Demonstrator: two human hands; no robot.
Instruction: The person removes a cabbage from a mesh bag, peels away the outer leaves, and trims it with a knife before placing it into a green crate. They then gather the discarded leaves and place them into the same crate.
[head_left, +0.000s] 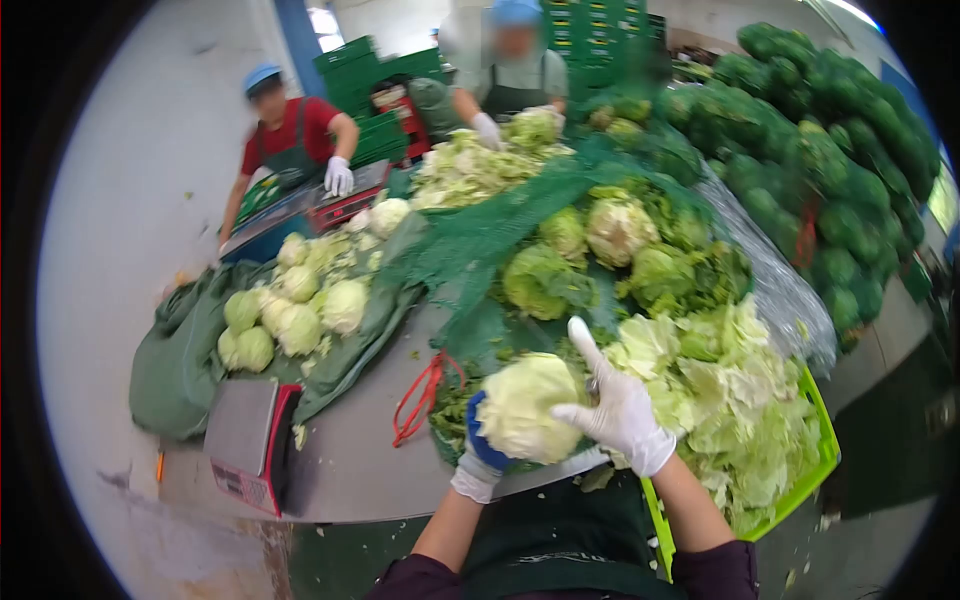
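**Cabbage held over the table edge**

The left hand (480, 455) cups the cabbage (528, 407) from below, closed around it. The right hand (618, 410) rests on its right side, forefinger extended. Right of the cabbage sits a green crate (822, 462) of loose leaves; left of it, red ties (420, 398) and a scale (248, 440). Beyond it lie untrimmed heads (600, 255).

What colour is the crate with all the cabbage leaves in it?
Bright green. The crate shows in the head view, beside the right hand, heaped with pale cabbage leaves.
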